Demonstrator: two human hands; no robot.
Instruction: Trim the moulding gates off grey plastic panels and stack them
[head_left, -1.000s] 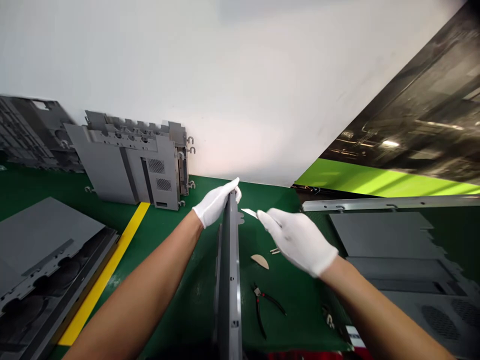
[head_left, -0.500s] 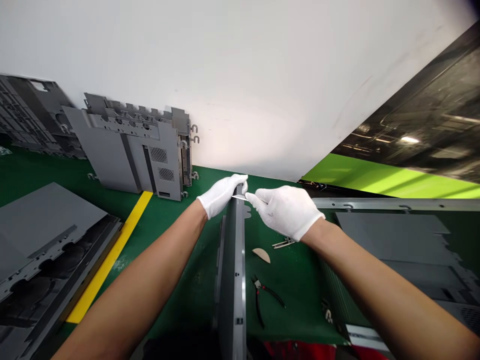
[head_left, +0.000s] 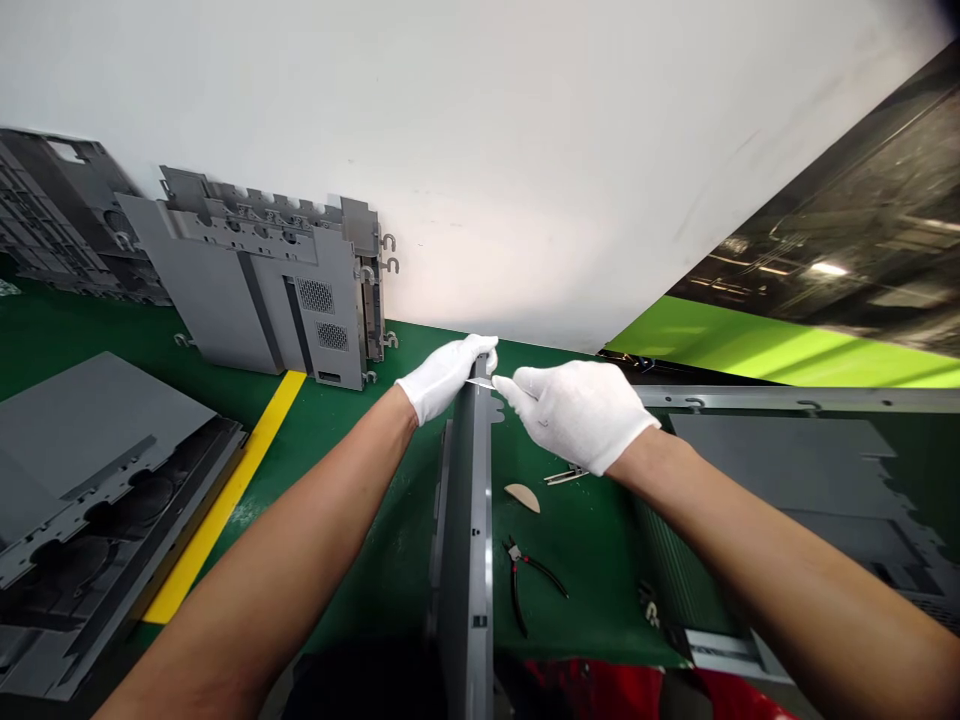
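Observation:
A grey panel (head_left: 480,530) stands on edge in the middle of the head view. My left hand (head_left: 446,378), in a white glove, is closed round the panel's far top corner. On the right, my gloved right hand (head_left: 576,412) grips a small blade (head_left: 481,382), which lies across the panel's top edge near my left fingers. The blade's handle is mostly hidden in the right hand. Small hooks (head_left: 496,408) stick out of the panel's right side just below the blade.
Cutters (head_left: 516,585) and a beige half-disc (head_left: 523,496) lie on the green surface right of the panel. Grey panels (head_left: 255,290) lean on the white wall. Another grey assembly (head_left: 97,430) lies left; a framed panel (head_left: 780,455) is at right.
The whole scene has shifted slightly upward in view. Both hands keep their places at the panel's far end, and the blade is a little more exposed beside the right fingertips.

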